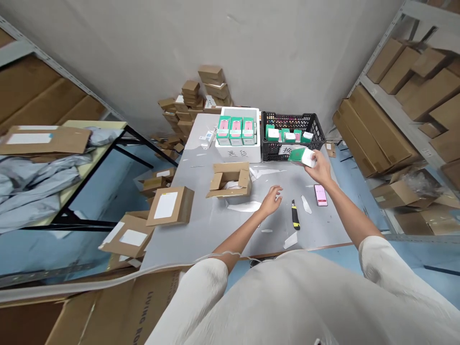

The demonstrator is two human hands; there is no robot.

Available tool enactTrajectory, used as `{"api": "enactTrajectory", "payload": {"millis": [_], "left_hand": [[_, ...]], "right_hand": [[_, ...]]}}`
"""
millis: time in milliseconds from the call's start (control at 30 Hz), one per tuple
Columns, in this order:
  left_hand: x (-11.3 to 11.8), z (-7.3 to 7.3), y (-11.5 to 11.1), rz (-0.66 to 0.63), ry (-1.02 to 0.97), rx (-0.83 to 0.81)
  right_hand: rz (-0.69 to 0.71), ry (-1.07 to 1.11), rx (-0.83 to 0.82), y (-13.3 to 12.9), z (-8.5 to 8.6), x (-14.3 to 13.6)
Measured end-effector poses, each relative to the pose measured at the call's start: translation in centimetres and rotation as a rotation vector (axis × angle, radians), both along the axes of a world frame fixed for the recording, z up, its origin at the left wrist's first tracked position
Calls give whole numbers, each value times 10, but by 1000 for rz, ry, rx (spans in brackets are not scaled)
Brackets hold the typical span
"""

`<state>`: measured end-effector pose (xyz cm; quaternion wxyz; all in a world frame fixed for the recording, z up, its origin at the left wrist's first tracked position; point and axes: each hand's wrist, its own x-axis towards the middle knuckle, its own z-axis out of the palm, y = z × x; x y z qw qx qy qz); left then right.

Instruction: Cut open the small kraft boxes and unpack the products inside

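White shirt (298, 292) is showing nearest. Right fingers (316, 156) are clasping a green-white box (297, 154); left fingers (276, 189) are hovering half-open, empty.

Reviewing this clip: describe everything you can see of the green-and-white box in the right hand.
The green-and-white box is small and looks like printed card. Its green part points left; its white part sits in the fingers of the right hand. It is held roughly sideways, in view just in front of the black plastic crate; whether they touch is unclear. Any print on it is too small to read.
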<state>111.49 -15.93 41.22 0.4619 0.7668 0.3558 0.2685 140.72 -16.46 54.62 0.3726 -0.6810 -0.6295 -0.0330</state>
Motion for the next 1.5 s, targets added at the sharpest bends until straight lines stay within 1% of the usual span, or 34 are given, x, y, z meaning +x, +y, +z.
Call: {"api": "enactTrajectory", "payload": {"millis": [167, 367, 567, 800, 900, 1000, 1167, 1333, 1500], "left_hand": [[13, -2, 14, 41, 9, 8], [25, -13, 29, 85, 63, -29], [31, -24, 39, 107, 93, -105], [27, -33, 45, 116, 118, -134], [27, -39, 46, 116, 127, -140], [29, -43, 44, 96, 130, -148], [33, -45, 41, 64, 128, -150], [34, -45, 41, 41, 124, -142], [29, -45, 41, 58, 130, -144]], "right_hand": [[33, -43, 45, 52, -6, 25], [113, -79, 14, 112, -17, 48], [195, -177, -19, 154, -29, 59], [212, -206, -16, 198, -38, 64], [225, -185, -11, 206, -41, 66], [204, -133, 7, 206, -44, 69], [158, -11, 106, 205, -40, 72], [176, 101, 111, 216, -36, 60], [127, 190, 80, 223, -43, 47]]}}
